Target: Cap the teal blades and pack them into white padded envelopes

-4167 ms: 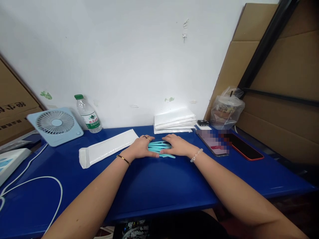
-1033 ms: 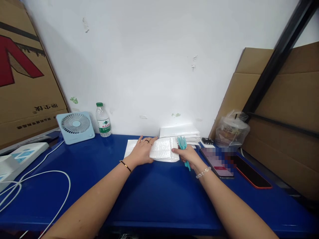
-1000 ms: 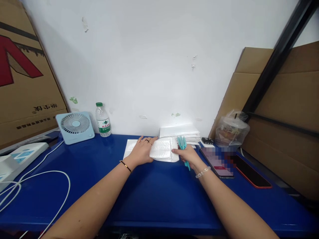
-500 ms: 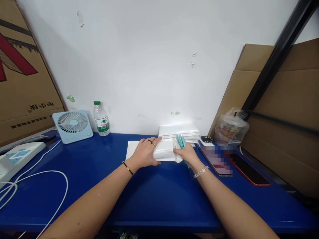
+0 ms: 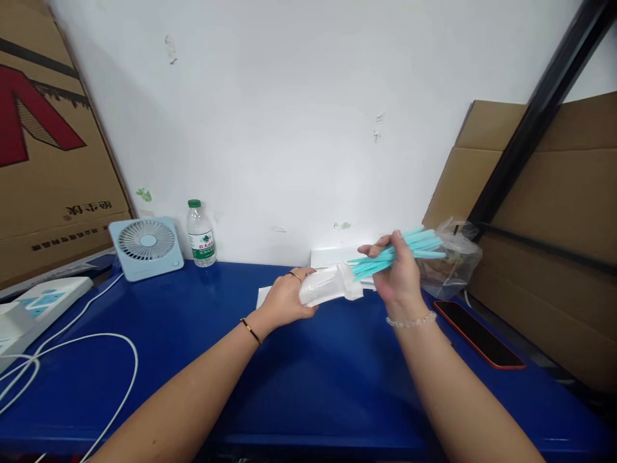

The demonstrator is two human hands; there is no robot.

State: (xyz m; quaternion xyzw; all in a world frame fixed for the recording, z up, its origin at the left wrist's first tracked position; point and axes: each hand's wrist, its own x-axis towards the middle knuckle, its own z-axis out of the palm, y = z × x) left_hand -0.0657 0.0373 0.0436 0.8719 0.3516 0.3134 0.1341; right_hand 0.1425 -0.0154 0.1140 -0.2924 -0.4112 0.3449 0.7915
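My right hand (image 5: pixel 399 273) is closed around a bundle of thin light-blue sticks (image 5: pixel 421 245), raised above the table with their narrow ends pointing left. Those ends reach the open mouth of a white plastic-looking pouch (image 5: pixel 322 287); I cannot tell whether any tips are inside. Gripping the pouch's left part, my left hand (image 5: pixel 285 299) has its fingers behind it and its thumb below. Behind the pouch, partly hidden by it and by the right hand, lies a stack of flat white sheets or sleeves (image 5: pixel 332 257).
On the blue table (image 5: pixel 308 392) stand a light-blue fan (image 5: pixel 147 247) and a water bottle (image 5: pixel 201 238). White cables (image 5: pixel 130 360) and a power strip (image 5: pixel 48 305) lie left. A red-edged phone (image 5: pixel 477 334) and a plastic-bagged container (image 5: pixel 448 267) are right, beside cardboard (image 5: pixel 559 257).
My right hand has lifted and turned, so the sticks now show at length instead of being mostly hidden in the grip. The pouch is raised and tilted in my left hand.
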